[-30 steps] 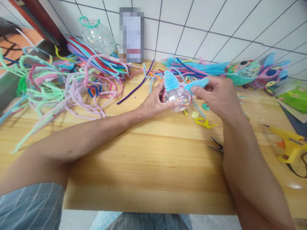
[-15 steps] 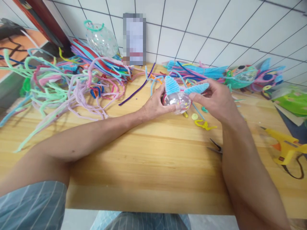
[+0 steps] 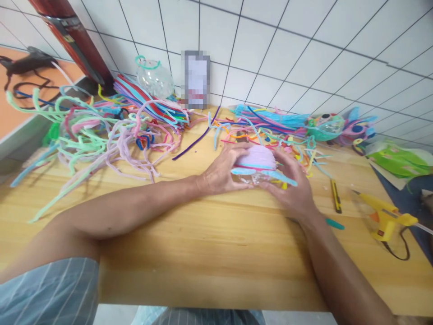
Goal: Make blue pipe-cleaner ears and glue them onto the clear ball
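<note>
Clear ball (image 3: 252, 178) with the pale purple pipe-cleaner cap and 2 blue fuzzy ears sits low over the wooden table (image 3: 203, 234), cupped between both hands near the middle of the back half. Left hand (image 3: 221, 174) wraps the left side, fingers curled around the ball and thumb up by the purple cap; right hand (image 3: 291, 187) covers the right side, fingers pressed together over one blue ear (can't tell exactly where the fingertips land, it's a bit blurry). If I were doing this bit, I'd keep the grip light and even, since a thin plastic ball probably flexes and those ears look like they'd bend out of shape easily, so hold by the ball and not by the fuzz. Around it: a big tangle of loose pipe cleaners (image 3: 101, 135) to the left, a tidier blue bundle (image 3: 277, 119) behind, another clear ball (image 3: 154, 79) with a green loop by the tiled wall, and a finished-looking one (image 3: 324, 126) to the right. Yellow glue gun (image 3: 385, 219) lies well apart on the right, and a small yellow cutter (image 3: 334, 196) is just beside the right wrist, the one thing close enough to bump.
</note>
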`<state>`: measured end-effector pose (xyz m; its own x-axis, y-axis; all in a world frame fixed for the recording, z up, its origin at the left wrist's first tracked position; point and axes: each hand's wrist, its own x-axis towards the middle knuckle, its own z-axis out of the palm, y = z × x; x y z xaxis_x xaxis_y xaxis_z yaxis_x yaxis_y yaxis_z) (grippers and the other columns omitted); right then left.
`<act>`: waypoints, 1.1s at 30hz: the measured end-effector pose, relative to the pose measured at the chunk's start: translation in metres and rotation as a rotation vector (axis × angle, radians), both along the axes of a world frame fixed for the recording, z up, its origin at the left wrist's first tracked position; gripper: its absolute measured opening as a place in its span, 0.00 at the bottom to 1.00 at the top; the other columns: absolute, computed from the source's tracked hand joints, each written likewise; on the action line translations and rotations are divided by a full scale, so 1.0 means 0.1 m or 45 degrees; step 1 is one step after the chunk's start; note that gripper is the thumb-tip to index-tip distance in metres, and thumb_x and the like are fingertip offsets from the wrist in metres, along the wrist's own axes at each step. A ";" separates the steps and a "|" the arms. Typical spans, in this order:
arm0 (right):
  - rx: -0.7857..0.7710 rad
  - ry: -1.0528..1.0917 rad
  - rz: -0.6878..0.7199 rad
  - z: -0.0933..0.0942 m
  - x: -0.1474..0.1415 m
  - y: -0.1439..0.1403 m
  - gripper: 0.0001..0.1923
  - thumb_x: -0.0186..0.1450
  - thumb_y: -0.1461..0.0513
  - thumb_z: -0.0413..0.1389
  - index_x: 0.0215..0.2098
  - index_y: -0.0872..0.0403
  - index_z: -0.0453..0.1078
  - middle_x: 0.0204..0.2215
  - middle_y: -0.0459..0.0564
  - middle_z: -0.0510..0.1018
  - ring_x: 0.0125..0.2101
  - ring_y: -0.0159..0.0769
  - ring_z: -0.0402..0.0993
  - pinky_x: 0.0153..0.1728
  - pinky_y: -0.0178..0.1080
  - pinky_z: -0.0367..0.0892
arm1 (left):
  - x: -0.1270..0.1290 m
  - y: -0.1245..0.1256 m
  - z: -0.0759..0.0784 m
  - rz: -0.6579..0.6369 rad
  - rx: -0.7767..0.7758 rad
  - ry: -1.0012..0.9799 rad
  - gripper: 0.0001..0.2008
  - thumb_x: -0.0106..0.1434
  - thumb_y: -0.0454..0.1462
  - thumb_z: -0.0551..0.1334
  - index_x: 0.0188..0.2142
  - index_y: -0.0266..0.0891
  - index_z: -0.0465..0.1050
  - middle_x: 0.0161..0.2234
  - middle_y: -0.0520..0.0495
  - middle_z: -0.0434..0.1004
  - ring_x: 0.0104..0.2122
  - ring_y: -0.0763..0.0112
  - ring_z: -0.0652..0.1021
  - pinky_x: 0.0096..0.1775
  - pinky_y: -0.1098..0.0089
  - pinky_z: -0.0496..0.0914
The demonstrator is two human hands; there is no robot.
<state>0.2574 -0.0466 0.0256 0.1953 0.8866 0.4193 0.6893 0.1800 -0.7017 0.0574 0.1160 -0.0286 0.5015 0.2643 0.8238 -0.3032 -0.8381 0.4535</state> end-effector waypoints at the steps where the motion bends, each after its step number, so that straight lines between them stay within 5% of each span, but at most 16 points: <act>1: 0.030 -0.049 -0.003 -0.01 -0.01 -0.07 0.45 0.63 0.48 0.75 0.74 0.40 0.66 0.70 0.56 0.74 0.69 0.59 0.73 0.67 0.63 0.74 | -0.01 -0.02 0.03 0.002 0.068 -0.027 0.44 0.62 0.54 0.77 0.67 0.46 0.57 0.66 0.29 0.72 0.69 0.45 0.74 0.65 0.40 0.72; 12: 0.158 -0.348 -0.033 0.03 -0.10 -0.28 0.46 0.67 0.52 0.71 0.78 0.34 0.57 0.70 0.54 0.75 0.64 0.59 0.78 0.63 0.65 0.77 | -0.07 -0.07 0.07 -0.037 0.196 -0.097 0.45 0.60 0.52 0.79 0.67 0.47 0.59 0.66 0.28 0.74 0.67 0.45 0.77 0.62 0.42 0.75; 21: -0.004 -0.095 -0.113 -0.14 -0.10 -0.18 0.39 0.68 0.50 0.69 0.73 0.43 0.64 0.64 0.58 0.80 0.55 0.54 0.83 0.57 0.60 0.81 | 0.00 -0.03 -0.11 0.028 -0.109 0.238 0.49 0.50 0.57 0.83 0.62 0.44 0.63 0.63 0.28 0.76 0.65 0.40 0.79 0.61 0.41 0.76; 27: 0.026 -0.088 0.015 -0.27 -0.06 -0.22 0.42 0.67 0.52 0.70 0.75 0.41 0.61 0.70 0.59 0.73 0.68 0.56 0.73 0.63 0.61 0.77 | -0.06 -0.06 -0.03 -0.061 0.145 0.131 0.44 0.60 0.56 0.78 0.65 0.41 0.62 0.65 0.24 0.74 0.66 0.42 0.78 0.61 0.41 0.77; 33: 0.157 -0.172 0.041 -0.33 -0.05 -0.23 0.45 0.66 0.55 0.71 0.76 0.38 0.59 0.70 0.59 0.71 0.71 0.58 0.68 0.65 0.65 0.74 | -0.11 -0.10 0.08 -0.058 0.288 0.084 0.37 0.66 0.52 0.74 0.65 0.41 0.63 0.65 0.25 0.76 0.67 0.44 0.77 0.63 0.41 0.76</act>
